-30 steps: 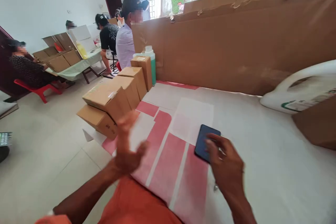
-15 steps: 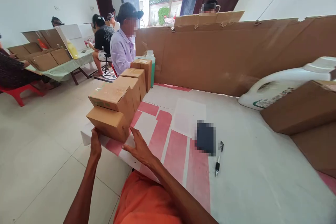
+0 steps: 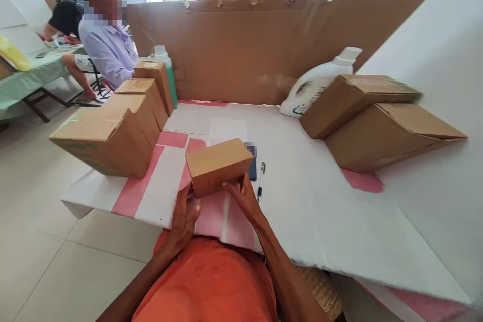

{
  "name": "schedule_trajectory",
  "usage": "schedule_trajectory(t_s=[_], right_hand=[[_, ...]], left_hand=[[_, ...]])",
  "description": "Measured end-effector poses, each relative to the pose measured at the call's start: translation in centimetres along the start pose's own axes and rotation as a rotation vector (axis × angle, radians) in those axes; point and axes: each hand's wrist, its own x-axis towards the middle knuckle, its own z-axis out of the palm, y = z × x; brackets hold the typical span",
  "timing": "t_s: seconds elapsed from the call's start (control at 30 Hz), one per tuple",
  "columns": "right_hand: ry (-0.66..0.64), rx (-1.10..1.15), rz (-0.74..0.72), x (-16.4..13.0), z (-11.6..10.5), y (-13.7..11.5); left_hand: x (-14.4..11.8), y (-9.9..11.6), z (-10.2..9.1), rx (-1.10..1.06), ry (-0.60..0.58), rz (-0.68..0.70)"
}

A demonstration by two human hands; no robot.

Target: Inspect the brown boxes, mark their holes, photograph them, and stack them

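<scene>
I pinched the small cardboard box [image 3: 218, 165] between my left hand [image 3: 184, 216] and right hand [image 3: 245, 197], just left of the pen [image 3: 260, 179].

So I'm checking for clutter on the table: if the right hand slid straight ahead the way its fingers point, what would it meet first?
The right hand already touches the small cardboard box, so it meets that first. Behind the box lies a dark phone; depth beyond is unclear.
</scene>
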Motion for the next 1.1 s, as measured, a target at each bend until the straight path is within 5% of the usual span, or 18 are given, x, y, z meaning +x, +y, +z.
schedule_trajectory(t_s=[0.2,0.33,0.53,0.77,0.93,1.1], right_hand=[[0.071,0.075,-0.02,0.7,-1.5,0.9],[0.204,0.025,-0.035,-0.2,-0.6,2.0],[0.24,-0.048,0.016,-0.5,-0.7,0.6],[0.128,-0.055,0.039,-1.4,-0.1,-0.8],[-0.12,-0.276,-0.106,-2.5,0.8,1.4],[-0.042,-0.471,-0.22,-2.6,1.2,1.7]], left_hand=[[6.8,-0.8,-0.4,-0.003,0.047,-0.072],[8.8,-0.2,-0.8,0.005,-0.059,-0.045],[6.8,3.2,-0.8,0.019,-0.186,-0.019],[5.4,4.0,-2.3,-0.054,0.118,-0.199],[5.1,3.3,-3.1,-0.052,0.054,-0.198],[5.2,5.6,-3.6,-0.117,0.076,-0.205]])
